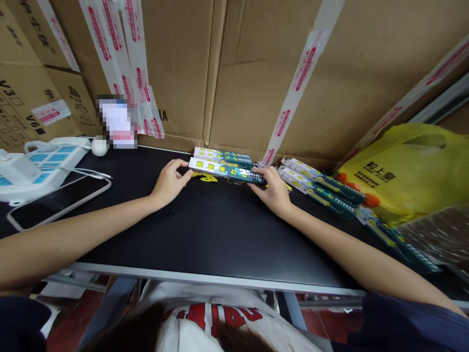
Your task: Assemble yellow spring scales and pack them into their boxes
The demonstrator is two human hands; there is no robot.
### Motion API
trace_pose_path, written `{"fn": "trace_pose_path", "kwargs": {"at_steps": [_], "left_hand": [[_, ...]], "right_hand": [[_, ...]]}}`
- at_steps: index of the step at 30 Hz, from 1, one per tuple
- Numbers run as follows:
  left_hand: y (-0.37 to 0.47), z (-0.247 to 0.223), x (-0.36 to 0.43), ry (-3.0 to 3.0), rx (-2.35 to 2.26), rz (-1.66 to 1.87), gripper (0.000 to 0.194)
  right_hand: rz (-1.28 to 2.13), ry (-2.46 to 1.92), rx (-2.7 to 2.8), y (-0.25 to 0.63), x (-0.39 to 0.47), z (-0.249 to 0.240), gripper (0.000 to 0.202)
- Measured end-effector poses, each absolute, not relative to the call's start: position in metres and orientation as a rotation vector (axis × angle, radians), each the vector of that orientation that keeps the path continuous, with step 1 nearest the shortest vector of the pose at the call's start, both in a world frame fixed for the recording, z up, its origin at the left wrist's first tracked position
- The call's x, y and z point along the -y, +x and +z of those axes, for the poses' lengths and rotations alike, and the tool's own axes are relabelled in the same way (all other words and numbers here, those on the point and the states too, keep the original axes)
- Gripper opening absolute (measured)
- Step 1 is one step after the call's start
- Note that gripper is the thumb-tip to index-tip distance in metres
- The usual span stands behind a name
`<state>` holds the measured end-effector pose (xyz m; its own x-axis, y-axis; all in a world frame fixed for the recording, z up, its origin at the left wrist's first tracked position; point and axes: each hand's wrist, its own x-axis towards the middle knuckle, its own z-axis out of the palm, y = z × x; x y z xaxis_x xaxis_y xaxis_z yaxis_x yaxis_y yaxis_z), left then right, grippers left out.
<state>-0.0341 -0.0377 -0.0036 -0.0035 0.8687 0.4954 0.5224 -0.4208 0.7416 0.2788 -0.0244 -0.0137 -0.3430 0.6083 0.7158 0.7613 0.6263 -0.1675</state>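
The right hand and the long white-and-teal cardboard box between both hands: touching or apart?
Touching. The head view shows the right hand gripping the box at its teal end, overlapping the printed face.

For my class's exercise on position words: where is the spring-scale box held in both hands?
The spring-scale box is near the centre of the head view, between the left hand and right hand, just in front of similar boxes.

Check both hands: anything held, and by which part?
A long printed box, held at opposite ends: the left hand on its white end, the right hand on its dark green end.
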Motion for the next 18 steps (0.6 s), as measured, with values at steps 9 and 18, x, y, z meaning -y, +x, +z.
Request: {"fn": "trace_pose_path", "kwargs": {"at_steps": [9, 18], "left_hand": [[-0.039, 0.020, -0.019, 1.993, -1.524, 1.352, 0.034], [-0.029, 0.014, -0.090, 2.160, -1.791, 1.040, 0.032]], "right_hand": [[-0.227, -1.097, 2.090, 0.274, -0.034, 0.027, 0.030], [-0.180, -1.374, 2.140, 0.260, -0.103, 0.015, 0.028]]}}
